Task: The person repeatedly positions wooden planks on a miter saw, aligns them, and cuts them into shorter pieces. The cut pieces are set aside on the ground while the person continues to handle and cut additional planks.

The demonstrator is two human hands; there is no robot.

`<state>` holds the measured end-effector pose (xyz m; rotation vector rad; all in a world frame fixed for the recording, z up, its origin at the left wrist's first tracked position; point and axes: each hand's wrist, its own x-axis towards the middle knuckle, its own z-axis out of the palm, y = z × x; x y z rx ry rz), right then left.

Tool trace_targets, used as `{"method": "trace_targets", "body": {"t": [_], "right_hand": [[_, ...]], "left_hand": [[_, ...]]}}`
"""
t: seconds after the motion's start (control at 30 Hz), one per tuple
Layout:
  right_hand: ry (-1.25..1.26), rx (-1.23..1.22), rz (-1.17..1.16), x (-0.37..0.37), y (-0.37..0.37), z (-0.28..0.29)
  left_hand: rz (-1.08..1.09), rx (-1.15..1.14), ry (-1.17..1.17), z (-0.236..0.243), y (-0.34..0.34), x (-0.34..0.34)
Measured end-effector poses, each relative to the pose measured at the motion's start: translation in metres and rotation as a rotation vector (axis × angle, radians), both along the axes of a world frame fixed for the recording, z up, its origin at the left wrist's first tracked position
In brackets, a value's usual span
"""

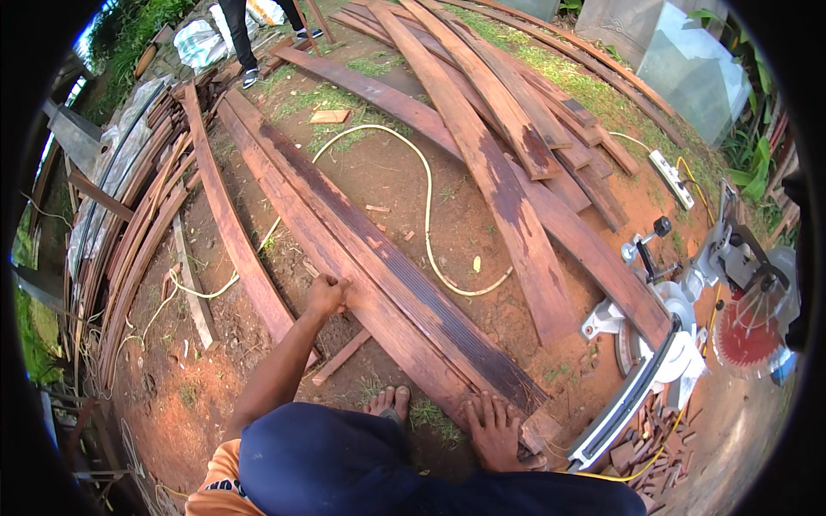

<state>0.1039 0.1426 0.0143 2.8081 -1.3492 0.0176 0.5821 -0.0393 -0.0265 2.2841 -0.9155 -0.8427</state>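
Two long reddish-brown planks lie side by side, slanting from the far left toward my knees. The nearer plank (pixel 391 340) has a plain face, and the farther grooved plank (pixel 422 318) carries dark, ribbed patches. My left hand (pixel 327 295) is closed at the left edge of the nearer plank, fingertips bunched together over its face. Whatever is between those fingers is too small to make out. Close to my knees, my right hand (pixel 493 430) rests on the near end of the planks, fingers spread. My right forearm is hidden behind my leg.
A miter saw (pixel 680 301) with a red blade stands at right above wood offcuts (pixel 632 451). More planks (pixel 490 172) are piled ahead. A pale hose or cable (pixel 430 215) loops across the soil. A power strip (pixel 671 179) lies far right; another person's legs (pixel 237 34) show at back.
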Motion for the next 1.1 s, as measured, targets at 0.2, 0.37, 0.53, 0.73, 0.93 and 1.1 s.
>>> {"method": "trace_targets", "body": {"t": [0.2, 0.37, 0.53, 0.73, 0.93, 1.1], "right_hand": [[-0.069, 0.461, -0.011, -0.034, -0.034, 0.067], [0.043, 0.336, -0.056, -0.108, -0.029, 0.099], [-0.015, 0.356, -0.213, -0.163, 0.021, 0.099], [-1.249, 1.036, -0.853, -0.124, -0.055, 0.075], [-1.957, 1.146, -1.080, -0.038, -0.175, 0.033], [-1.944, 0.892, -0.886, -0.071, -0.238, 0.064]], "left_hand": [[0.436, -0.397, 0.542, -0.014, -0.025, 0.040], [0.447, -0.541, 0.995, 0.022, -0.081, 0.063], [0.421, -0.370, 1.170, -0.009, -0.075, 0.026], [0.453, -0.385, 1.187, -0.045, -0.031, -0.006], [0.449, -0.398, 1.190, -0.044, -0.035, -0.004], [0.323, -0.491, 1.210, -0.052, -0.028, -0.005]]}}
